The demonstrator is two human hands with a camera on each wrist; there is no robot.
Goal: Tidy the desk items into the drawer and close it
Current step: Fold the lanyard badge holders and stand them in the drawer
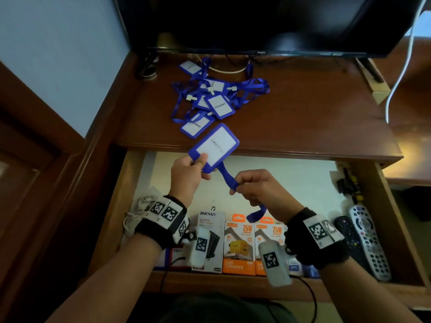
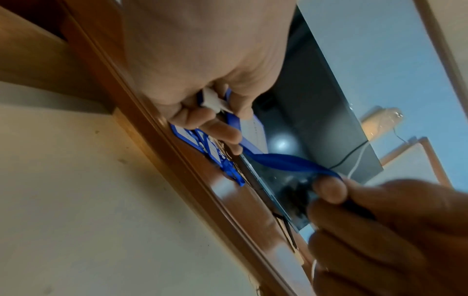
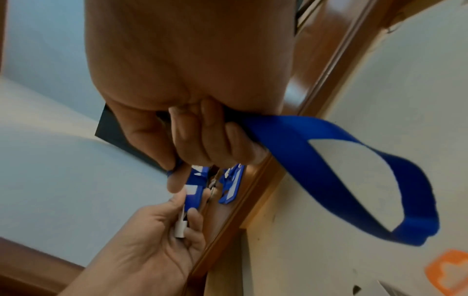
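Gathering one badge holder (image 1: 215,145) above the open drawer (image 1: 268,180): its corner is pinched by the left hand (image 1: 186,171), and its blue lanyard (image 1: 229,180) is gripped in the curled right hand (image 1: 258,190). More badges (image 1: 210,96) remain on the desk (image 1: 303,113). Folding the strap, then lowering it into the drawer, is judged to be required next.
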